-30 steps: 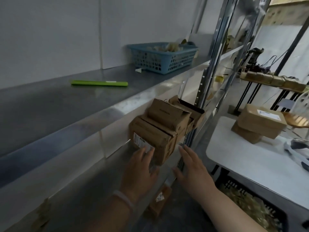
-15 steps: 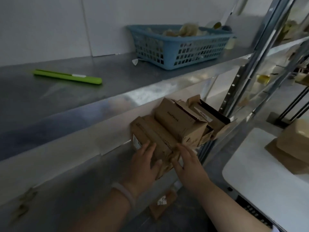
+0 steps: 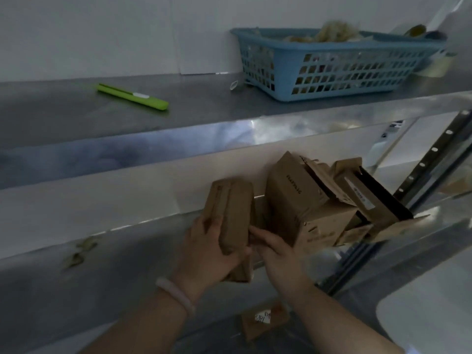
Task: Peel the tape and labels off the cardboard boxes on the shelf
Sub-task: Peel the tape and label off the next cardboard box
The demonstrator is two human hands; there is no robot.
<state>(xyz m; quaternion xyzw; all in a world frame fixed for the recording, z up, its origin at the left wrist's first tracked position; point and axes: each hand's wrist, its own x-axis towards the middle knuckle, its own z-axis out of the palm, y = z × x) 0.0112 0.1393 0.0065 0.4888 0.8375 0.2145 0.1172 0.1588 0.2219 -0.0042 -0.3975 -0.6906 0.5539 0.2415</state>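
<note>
A small brown cardboard box is tilted up on end at the front of the middle metal shelf. My left hand grips its left side and bottom. My right hand presses against its right edge, fingers on the box. To the right stands a pile of other cardboard boxes, some with open flaps, one with a white label on its side.
On the upper shelf lie a green utility knife and a blue plastic basket holding scraps. A perforated metal upright rises at the right. Another labelled box sits below. A white tabletop is at the lower right.
Both hands have closed on the front box and pulled it left, away from the pile, tipping it up on end. The view has shifted closer to the shelf.
</note>
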